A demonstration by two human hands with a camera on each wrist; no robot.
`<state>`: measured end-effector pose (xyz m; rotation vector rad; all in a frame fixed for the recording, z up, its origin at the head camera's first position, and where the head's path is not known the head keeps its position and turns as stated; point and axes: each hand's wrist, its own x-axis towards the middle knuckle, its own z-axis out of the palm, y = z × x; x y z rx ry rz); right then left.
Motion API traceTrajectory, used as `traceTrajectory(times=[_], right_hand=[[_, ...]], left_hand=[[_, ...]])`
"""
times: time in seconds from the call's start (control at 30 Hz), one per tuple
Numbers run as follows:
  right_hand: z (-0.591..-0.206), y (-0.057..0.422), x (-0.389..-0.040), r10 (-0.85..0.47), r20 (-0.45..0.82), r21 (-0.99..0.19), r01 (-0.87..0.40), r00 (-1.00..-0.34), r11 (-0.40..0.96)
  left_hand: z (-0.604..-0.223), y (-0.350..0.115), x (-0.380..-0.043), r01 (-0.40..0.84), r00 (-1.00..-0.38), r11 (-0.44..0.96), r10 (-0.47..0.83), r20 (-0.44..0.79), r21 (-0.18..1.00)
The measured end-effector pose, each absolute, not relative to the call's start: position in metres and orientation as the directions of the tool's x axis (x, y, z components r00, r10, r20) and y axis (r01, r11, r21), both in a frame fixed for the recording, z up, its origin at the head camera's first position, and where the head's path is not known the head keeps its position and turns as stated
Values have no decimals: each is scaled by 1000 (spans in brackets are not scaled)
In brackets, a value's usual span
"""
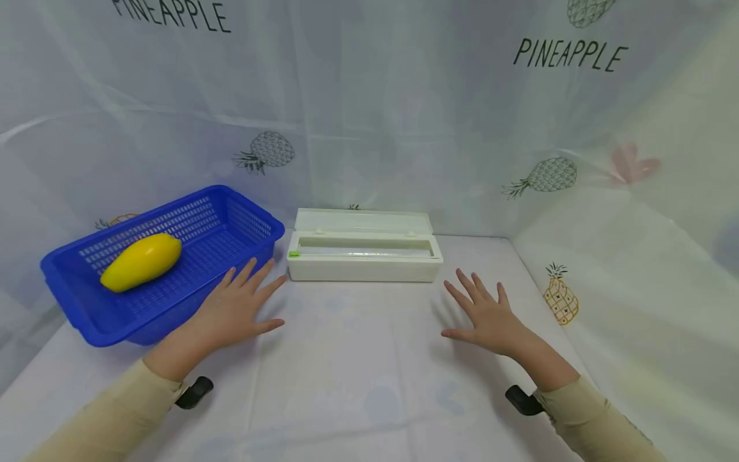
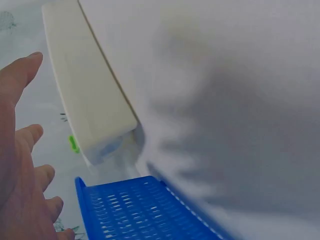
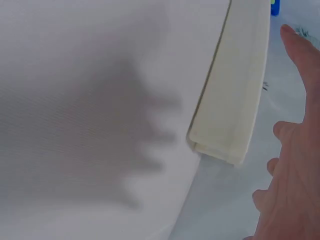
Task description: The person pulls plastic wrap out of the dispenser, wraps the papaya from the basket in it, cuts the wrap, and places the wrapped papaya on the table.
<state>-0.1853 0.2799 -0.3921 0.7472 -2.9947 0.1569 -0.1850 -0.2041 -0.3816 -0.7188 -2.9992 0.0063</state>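
Note:
My left hand [image 1: 233, 311] is held over the table with fingers spread, overlapping the near right side of a blue plastic basket [image 1: 173, 314] in the head view. A yellow mango-shaped fruit [image 1: 141, 262] lies inside that basket. My right hand [image 1: 487, 317], its fingers also spread, hovers over the table at the right and casts a shadow. Between and beyond both hands stands a long white box [image 1: 364, 269] with its lid [image 1: 364, 222] raised at the back. Through its top a clear roll shows, and a small green slider [image 1: 294, 254] sits at the left end. Both hands hold nothing.
A white cloth printed with pineapples [image 1: 375, 128] hangs behind the table and along the right side. The white table covering [image 1: 346, 372] spreads below the hands. The basket stands left of the box, near the back cloth.

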Motion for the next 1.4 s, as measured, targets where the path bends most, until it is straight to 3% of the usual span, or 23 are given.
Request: traceTrajectory(times=[0.4,0.67,1.03,1.4], right_hand=[[-367,277,-204,-472,30,-225,-467,-881,855],[-356,277,-226,-488,47,-338,-474,-871,813],[-348,269,-265,-460,22,-567,-390,-887,725],[-350,254,-302,-493,-4,-635,-379,-870,673]], left_hand=[[-359,-194,-214,494,-866,869,496,70,-42],[-343,-185,-239,508,-861,862,508,14,-6],[-333,-171,-279,522,-849,849,526,-43,77],[-326,-151,-309,519,-841,843,533,-93,143]])
